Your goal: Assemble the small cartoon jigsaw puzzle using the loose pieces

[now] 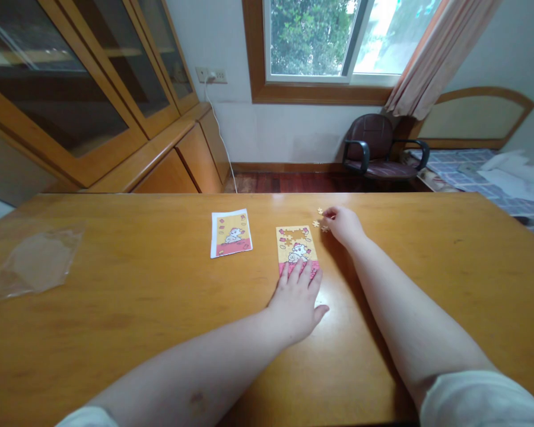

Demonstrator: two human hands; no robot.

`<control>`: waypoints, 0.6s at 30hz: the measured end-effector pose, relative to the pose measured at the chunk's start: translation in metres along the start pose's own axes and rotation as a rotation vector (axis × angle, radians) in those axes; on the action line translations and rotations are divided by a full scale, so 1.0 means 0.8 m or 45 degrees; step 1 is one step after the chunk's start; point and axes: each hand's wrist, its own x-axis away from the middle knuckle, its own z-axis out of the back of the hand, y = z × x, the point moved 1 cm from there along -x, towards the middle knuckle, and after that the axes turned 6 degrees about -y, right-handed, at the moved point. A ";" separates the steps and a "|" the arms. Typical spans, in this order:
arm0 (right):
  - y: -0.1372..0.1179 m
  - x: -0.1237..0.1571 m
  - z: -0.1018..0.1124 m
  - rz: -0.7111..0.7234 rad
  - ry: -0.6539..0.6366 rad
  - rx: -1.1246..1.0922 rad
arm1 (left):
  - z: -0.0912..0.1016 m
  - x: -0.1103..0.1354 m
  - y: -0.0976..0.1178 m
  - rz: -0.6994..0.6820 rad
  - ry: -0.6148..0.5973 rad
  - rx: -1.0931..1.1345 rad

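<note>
A small jigsaw puzzle (295, 243) with a white cartoon animal on yellow and red lies on the wooden table (160, 308); gaps show near its top. My left hand (297, 299) lies flat with fingers spread on the puzzle's lower edge. My right hand (343, 224) reaches beyond the puzzle's top right corner, fingers curled down onto a loose puzzle piece (324, 228). Two more loose pieces (318, 217) lie beside it. A reference picture card (231, 232) with the same image lies to the left of the puzzle.
A crumpled clear plastic bag (35, 261) lies at the table's left. Beyond the table stand glass-fronted wooden cabinets (98, 101), a dark office chair (378, 148) under the window, and a bed (493, 172) at the right.
</note>
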 end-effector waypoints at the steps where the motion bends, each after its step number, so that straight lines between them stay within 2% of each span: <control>1: -0.003 0.001 -0.001 0.037 -0.009 -0.061 | 0.000 0.000 0.000 0.001 -0.003 0.000; 5: -0.021 0.008 -0.011 0.193 -0.105 -0.343 | 0.001 0.000 0.000 0.007 -0.005 0.000; 8: -0.035 0.015 -0.020 0.226 -0.231 -0.507 | 0.000 0.000 0.000 -0.002 0.012 0.002; 15: -0.059 0.037 -0.034 0.250 -0.553 -0.482 | -0.005 -0.001 -0.001 0.000 0.046 -0.020; 18: -0.064 0.042 -0.036 0.274 -0.623 -0.435 | -0.006 0.000 -0.001 -0.002 0.049 -0.007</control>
